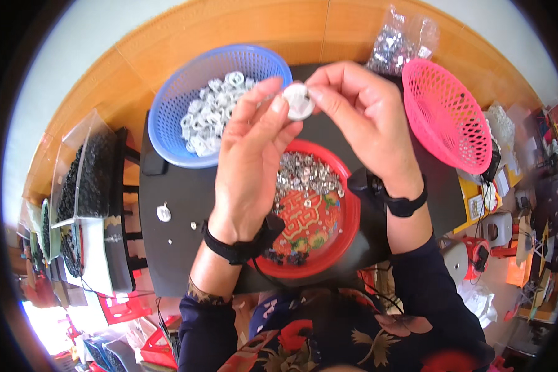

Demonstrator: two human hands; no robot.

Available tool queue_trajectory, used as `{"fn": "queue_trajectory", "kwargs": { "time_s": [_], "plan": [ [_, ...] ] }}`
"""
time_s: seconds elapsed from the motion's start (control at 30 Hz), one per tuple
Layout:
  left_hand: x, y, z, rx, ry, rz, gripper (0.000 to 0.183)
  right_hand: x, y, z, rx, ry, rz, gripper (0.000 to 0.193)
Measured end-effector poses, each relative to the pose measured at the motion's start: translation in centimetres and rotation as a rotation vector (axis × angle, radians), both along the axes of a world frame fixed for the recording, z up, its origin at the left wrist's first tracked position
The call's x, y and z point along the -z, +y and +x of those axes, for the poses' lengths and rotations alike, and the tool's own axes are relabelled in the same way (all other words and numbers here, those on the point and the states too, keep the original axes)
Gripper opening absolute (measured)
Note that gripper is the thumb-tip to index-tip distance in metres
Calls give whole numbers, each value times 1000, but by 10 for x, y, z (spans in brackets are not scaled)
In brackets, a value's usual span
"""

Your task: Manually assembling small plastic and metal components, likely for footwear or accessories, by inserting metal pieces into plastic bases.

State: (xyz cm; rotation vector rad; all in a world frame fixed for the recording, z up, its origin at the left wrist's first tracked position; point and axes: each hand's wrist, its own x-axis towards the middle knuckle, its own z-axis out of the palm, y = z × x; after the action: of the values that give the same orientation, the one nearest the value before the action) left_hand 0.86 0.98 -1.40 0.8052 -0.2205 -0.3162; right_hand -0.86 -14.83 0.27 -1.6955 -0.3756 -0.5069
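Between my two hands, above the dark table, is a small round white plastic part (299, 102). My left hand (252, 133) grips its left edge with thumb and fingers. On its right edge, the thumb and index finger of my right hand (361, 108) are pinched; a tiny dark spot shows near that fingertip. Beneath the hands stands a red patterned tray (352, 230) with many small shiny metal pieces (310, 177) and a few small black pieces (286, 258). Behind my left hand, a blue basket (167, 139) holds many white plastic parts (209, 118).
At the right edge leans a pink basket (443, 115). A clear bag of metal pieces (395, 46) lies against the wooden panel. One white part (163, 212) and some tiny bits rest on the table (186, 260) at left. Beyond stands a clear bin (84, 180) of black pieces.
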Motion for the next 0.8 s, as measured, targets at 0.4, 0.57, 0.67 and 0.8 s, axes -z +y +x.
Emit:
{"fn": "queue_trajectory", "kwargs": {
  "time_s": [0.4, 0.57, 0.67, 0.8],
  "plan": [
    [5, 19, 23, 75, 48, -158, 37, 9, -2, 0, 53, 50, -433, 10],
    [-7, 12, 10, -115, 162, -77, 39, 43, -9, -8, -224, 33, -875, 4],
    [-9, 12, 9, -107, 179, -107, 37, 58, -1, -22, -315, 224, -1033, 9],
    [-11, 12, 10, -89, 161, -129, 36, 70, 0, -30, -384, 225, -1032, 8]
  ]
}}
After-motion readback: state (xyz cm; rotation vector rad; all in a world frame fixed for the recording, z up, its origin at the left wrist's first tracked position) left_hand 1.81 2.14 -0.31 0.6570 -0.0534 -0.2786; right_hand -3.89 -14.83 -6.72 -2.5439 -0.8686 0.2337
